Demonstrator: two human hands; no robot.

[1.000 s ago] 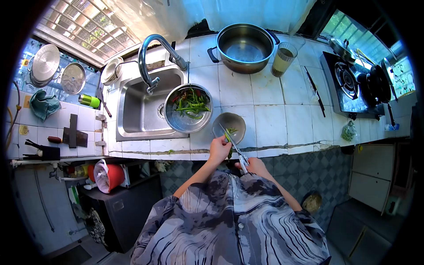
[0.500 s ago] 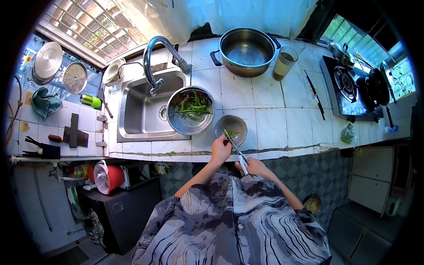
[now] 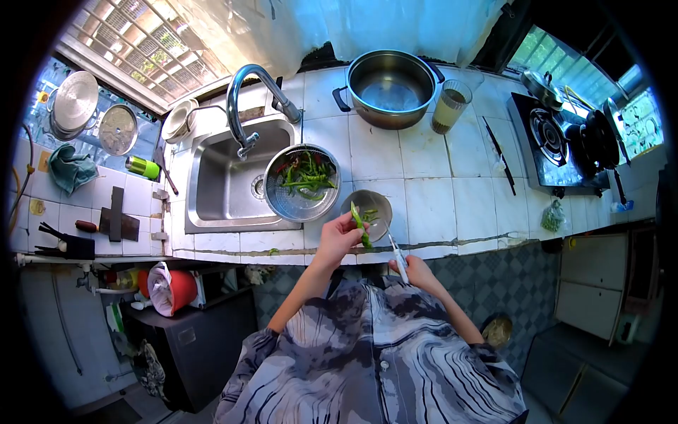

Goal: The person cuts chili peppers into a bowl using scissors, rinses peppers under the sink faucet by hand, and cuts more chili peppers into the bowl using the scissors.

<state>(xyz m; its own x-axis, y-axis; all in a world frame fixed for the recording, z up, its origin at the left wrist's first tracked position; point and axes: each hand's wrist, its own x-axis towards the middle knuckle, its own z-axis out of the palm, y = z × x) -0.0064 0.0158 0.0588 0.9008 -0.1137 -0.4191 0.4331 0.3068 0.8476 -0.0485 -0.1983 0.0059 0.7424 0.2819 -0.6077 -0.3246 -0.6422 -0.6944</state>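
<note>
Scissors [image 3: 400,264] have drawn back from the green chili pepper [image 3: 355,212], so cutting looks paused. The left hand [image 3: 335,244] has its fingers pinching the pepper at the near-left edge of the grey bowl [image 3: 383,203], which holds cut green pieces [image 3: 370,215]. The right hand [image 3: 417,273] grasps the handles; whether the blades are parted, I cannot tell.

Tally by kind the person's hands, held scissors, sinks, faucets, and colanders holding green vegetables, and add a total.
Hands: 2 (left hand, right hand)
Held scissors: 1
Sink: 1
Faucet: 1
Colander holding green vegetables: 1
Total: 6
</note>
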